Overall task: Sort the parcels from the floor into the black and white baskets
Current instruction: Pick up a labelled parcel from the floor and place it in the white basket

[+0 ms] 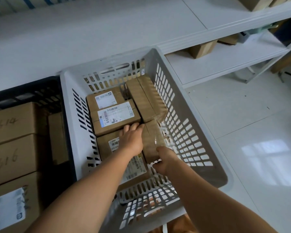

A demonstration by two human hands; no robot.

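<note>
The taped brown parcel (pixel 152 142) lies lengthwise, pointing away, in the white basket (pixel 188 167). Right hand (pixel 163 163) grips its near end; left hand (pixel 133 140) rests flat-fingered alongside, touching it.

Two bare forearms, no sleeves

Handwritten "614" and "616" mark two boxes (pixel 12 123) (pixel 10 158) in the black basket (pixel 23 91).

Two baskets, one white (pixel 69 105), one black (pixel 23 91), five parcels in the white, two hands
</note>
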